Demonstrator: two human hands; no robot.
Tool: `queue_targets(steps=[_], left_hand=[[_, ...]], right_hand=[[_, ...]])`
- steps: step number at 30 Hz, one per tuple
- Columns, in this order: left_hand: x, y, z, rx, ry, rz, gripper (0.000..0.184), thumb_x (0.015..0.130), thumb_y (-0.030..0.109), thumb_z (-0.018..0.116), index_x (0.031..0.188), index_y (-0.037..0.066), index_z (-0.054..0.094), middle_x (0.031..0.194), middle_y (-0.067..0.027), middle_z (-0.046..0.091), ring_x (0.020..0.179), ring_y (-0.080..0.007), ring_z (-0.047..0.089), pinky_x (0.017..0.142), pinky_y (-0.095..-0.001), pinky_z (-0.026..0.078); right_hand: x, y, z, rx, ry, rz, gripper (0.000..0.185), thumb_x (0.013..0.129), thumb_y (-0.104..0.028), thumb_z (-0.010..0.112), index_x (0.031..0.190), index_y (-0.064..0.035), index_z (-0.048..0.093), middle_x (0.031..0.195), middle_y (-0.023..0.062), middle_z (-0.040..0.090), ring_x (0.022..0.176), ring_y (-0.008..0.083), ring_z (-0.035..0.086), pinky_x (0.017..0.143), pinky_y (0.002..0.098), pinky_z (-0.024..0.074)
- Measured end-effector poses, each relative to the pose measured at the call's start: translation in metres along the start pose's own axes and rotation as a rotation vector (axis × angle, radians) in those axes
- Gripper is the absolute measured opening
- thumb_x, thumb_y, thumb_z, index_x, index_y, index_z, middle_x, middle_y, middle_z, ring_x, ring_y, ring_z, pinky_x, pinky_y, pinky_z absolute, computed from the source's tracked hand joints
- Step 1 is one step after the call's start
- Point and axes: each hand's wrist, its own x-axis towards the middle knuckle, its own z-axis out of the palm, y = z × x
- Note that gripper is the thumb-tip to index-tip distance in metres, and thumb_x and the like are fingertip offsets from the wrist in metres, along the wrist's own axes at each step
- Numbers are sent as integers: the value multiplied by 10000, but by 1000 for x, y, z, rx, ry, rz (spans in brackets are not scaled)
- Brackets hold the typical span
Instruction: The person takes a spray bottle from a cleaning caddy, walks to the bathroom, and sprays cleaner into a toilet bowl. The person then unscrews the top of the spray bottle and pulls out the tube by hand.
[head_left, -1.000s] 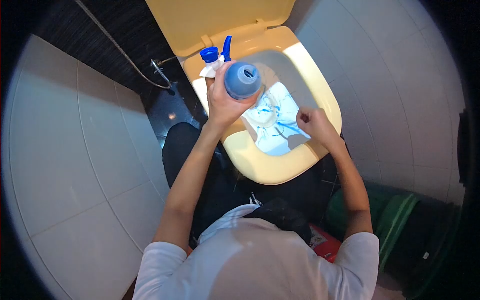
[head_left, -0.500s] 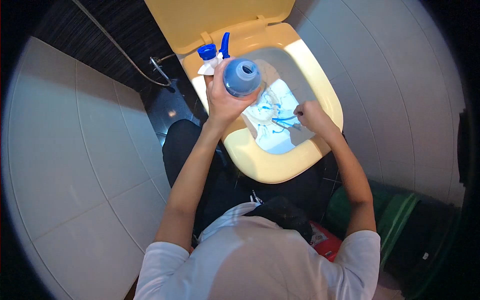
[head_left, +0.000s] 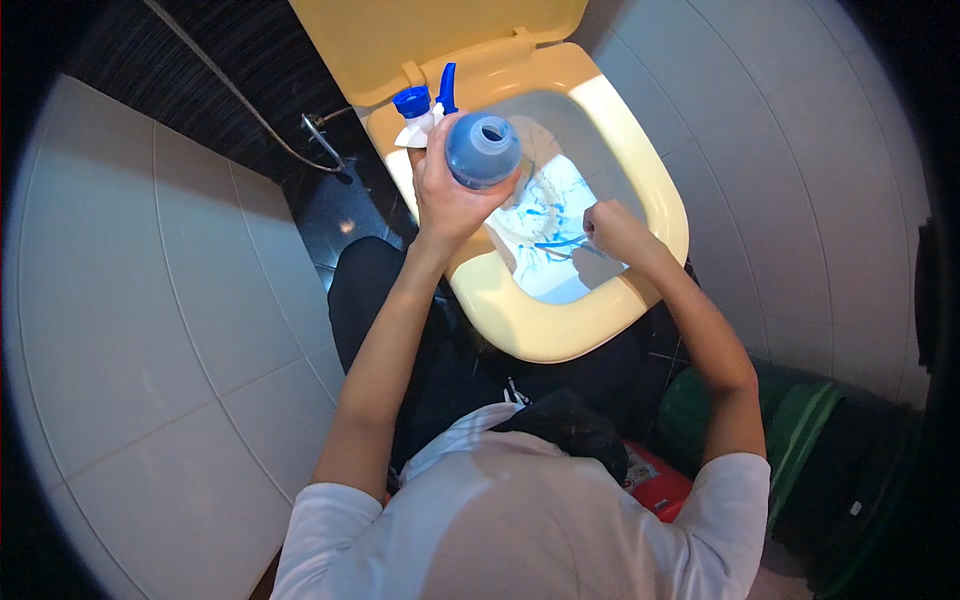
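Observation:
My left hand point(head_left: 447, 200) is wrapped round an uncapped blue bottle point(head_left: 482, 152) whose open mouth faces up. A white and blue spray head point(head_left: 428, 112) is also at that hand, beside the bottle. Over the right side of the toilet bowl is my right hand point(head_left: 617, 232), closed on the end of a thin blue tube point(head_left: 565, 244) that reaches toward the bowl's middle. Blue liquid streaks the white inside of the bowl. Under both hands lies the yellow toilet seat point(head_left: 540, 335).
The yellow lid point(head_left: 440, 35) is raised behind the seat. A hose point(head_left: 225, 85) and a metal valve point(head_left: 318, 135) are at the upper left. Tiled walls stand on both sides. A dark green bin point(head_left: 800, 440) lies at the lower right, near a red item point(head_left: 660, 485).
My right hand has shifted slightly left and up over the bowl, with the blue tube now showing from it. The bottle has risen slightly in the view with my left hand.

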Motion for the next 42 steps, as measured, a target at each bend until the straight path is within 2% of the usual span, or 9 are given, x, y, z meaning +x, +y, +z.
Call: queue_targets(steps=[3,8,11,14,20,24,28,33,42], left_hand=[[-1,2,-1,28,-1,12,697,561,188,859,1154,48,521,1048,-107,610,1020,-311,543,893,-411,422],[0,0,1,-1,7,6,693,564,190,858,1153,46,521,1041,-111,610,1022,-312,541,896,-409,421],[-2,4,-1,-23,16,15,692,567,198,857,1153,46,521,1037,-113,611,1002,-317,554,886,-407,431],[1,5,-3,38,-66,25,759,583,173,868,1216,43,471,1095,-106,560,1054,-251,530,936,-356,406],[-1,3,-2,-4,-62,3,740,578,158,862,1205,45,486,1074,-96,580,1071,-256,510,936,-363,402],[3,0,-3,22,-30,57,707,561,212,853,1162,57,515,1066,-122,613,997,-334,574,895,-405,445],[-1,-5,-1,-30,-70,-36,732,554,218,855,1177,57,507,1069,-142,601,1036,-348,546,895,-413,444],[3,8,-11,69,-17,61,724,543,222,852,1164,63,516,1058,-152,579,1013,-359,537,874,-423,450],[9,23,-25,33,-46,201,694,547,246,822,1149,64,526,1102,-151,567,1006,-351,526,831,-464,426]], right_hand=[[8,4,-3,116,48,97,88,705,36,595,758,31,664,747,230,639,653,356,632,644,397,502],[6,2,5,-140,266,50,43,679,31,590,686,35,632,740,251,626,707,402,636,655,462,513],[3,4,3,-237,133,41,40,684,34,578,691,31,617,731,240,628,712,394,638,647,459,512],[0,-8,-1,-186,317,28,64,681,35,584,732,20,622,726,226,626,710,387,637,647,453,515],[-12,-7,-9,-253,256,23,69,696,7,604,762,18,624,762,203,629,742,374,634,667,436,518],[-22,-7,-24,-262,236,33,81,737,-1,595,799,30,637,823,211,645,779,372,633,685,426,511],[-63,-54,-100,249,593,189,152,867,-104,607,914,34,650,804,154,664,697,227,630,645,336,484],[-86,-111,-148,339,880,97,149,867,-118,639,910,24,650,775,52,624,684,86,526,610,243,436],[-82,-172,-163,-95,683,-167,118,844,-92,631,890,17,645,783,112,606,661,197,577,605,301,468]])
